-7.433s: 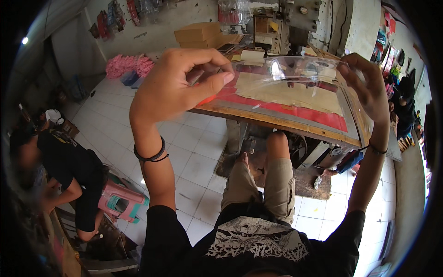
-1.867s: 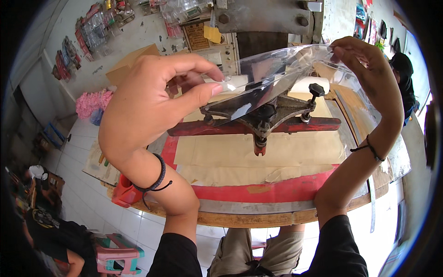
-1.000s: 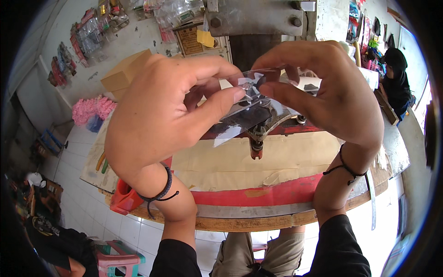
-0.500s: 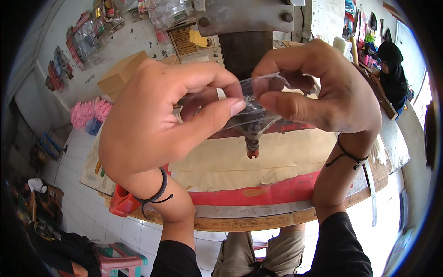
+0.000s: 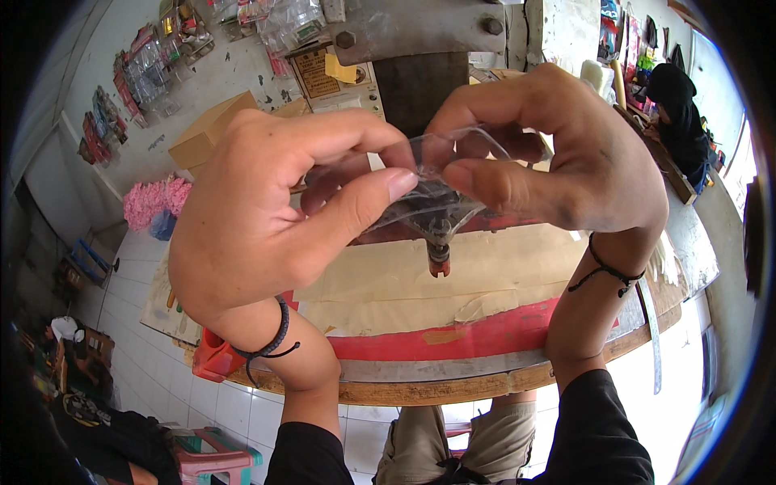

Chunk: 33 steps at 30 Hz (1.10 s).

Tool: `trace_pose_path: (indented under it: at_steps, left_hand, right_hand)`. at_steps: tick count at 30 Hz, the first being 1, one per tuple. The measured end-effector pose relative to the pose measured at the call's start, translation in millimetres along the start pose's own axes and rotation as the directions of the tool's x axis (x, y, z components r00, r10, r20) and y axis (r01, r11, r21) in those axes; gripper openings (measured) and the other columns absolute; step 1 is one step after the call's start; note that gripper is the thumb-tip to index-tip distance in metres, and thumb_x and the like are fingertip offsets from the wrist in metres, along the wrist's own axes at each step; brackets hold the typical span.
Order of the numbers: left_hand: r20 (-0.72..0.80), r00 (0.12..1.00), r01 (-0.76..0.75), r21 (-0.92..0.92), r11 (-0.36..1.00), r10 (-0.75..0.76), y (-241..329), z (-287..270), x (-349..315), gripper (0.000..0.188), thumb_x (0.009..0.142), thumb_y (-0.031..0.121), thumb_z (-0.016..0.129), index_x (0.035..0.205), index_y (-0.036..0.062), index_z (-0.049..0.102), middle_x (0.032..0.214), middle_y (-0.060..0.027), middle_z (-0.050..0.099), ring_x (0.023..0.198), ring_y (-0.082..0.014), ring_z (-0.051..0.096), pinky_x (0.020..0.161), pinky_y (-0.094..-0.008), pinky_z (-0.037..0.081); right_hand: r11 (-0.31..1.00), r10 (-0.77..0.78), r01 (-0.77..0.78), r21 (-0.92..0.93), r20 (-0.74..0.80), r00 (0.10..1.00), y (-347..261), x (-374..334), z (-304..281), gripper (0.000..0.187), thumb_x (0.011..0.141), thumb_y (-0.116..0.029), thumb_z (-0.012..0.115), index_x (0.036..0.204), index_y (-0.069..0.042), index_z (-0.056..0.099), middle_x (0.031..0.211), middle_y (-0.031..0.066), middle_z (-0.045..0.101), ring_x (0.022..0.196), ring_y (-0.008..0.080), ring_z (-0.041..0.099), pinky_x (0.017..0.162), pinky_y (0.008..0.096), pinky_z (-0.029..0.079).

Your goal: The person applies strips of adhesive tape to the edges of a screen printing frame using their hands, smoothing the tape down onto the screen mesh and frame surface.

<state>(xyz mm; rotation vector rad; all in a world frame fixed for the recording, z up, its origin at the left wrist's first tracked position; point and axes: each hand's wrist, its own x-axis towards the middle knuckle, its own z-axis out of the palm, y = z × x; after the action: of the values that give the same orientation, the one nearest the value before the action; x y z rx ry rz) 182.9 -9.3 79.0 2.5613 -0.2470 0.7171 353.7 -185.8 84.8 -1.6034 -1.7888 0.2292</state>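
Left of centre I saw the left hand (image 5: 250, 202) pinching clear film (image 5: 434, 194) between thumb and finger; mid-frame, the film crossed in front of a metal fixture (image 5: 439, 255); right of centre, the right hand (image 5: 570, 162) pinched it likewise. An uneven tug, I thought, could crease or tear it.

Two hands (image 5: 255, 202) (image 5: 578, 162), one clear plastic sheet (image 5: 431, 195), two dark bracelets (image 5: 283, 323) (image 5: 626, 285)

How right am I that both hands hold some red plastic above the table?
Only the color is wrong: in the head view, the plastic is clear, not red. The left hand and right hand do hold it above the table.
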Motion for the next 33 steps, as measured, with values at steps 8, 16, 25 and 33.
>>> trace_pose_path:
  at_steps: [8, 16, 25, 33]
  left_hand:
    - [-0.221, 0.957, 0.197, 0.006, 0.98, -0.191, -43.3, -17.9, -21.5, 0.011, 0.095, 0.01, 0.064, 0.095, -0.001, 0.066, 0.08, -0.0006, 0.066, 0.072, -0.0036, 0.054, 0.064, -0.0213, 0.042]
    - [-0.302, 0.946, 0.203, 0.255, 0.946, -0.121, -23.4, -16.3, -25.0, 0.013, 0.097, 0.009, 0.06, 0.101, -0.0025, 0.064, 0.089, -0.0025, 0.064, 0.08, -0.0063, 0.054, 0.073, -0.0234, 0.044]
    - [-0.102, 0.968, 0.234, 0.042, 0.971, -0.229, 4.3, -7.4, -14.1, 0.016, 0.099, 0.01, 0.056, 0.101, -0.004, 0.063, 0.089, -0.0006, 0.064, 0.074, -0.0035, 0.048, 0.066, -0.0195, 0.037]
    - [-0.124, 0.984, 0.137, 0.061, 0.989, -0.129, 1.0, -10.6, -20.4, 0.021, 0.101, 0.015, 0.056, 0.098, -0.0042, 0.063, 0.087, -0.0005, 0.063, 0.067, -0.0015, 0.04, 0.06, -0.0188, 0.03]
  right_hand:
    - [0.98, -0.025, -0.04, -0.197, -0.315, 0.949, 35.8, -32.8, -14.6, 0.02, 0.083, -0.012, 0.081, 0.092, -0.001, 0.069, 0.078, 0.0017, 0.069, 0.068, 0.0066, 0.06, 0.061, 0.0242, 0.045]
    - [0.939, -0.039, -0.055, -0.339, -0.264, 0.964, 24.1, -30.0, -23.9, 0.024, 0.086, -0.02, 0.08, 0.096, -0.001, 0.071, 0.079, 0.0004, 0.067, 0.074, 0.0076, 0.06, 0.069, 0.0252, 0.047]
    - [0.983, 0.019, -0.056, -0.174, -0.21, 0.978, 27.3, -30.2, -30.3, 0.029, 0.088, -0.025, 0.078, 0.096, 0.002, 0.069, 0.081, 0.0029, 0.068, 0.076, 0.0088, 0.062, 0.07, 0.0254, 0.051]
    - [0.991, -0.001, -0.019, -0.13, -0.15, 0.989, 20.3, -33.1, -31.7, 0.036, 0.087, -0.031, 0.079, 0.095, 0.003, 0.069, 0.085, 0.0071, 0.069, 0.076, 0.0136, 0.066, 0.07, 0.028, 0.053]
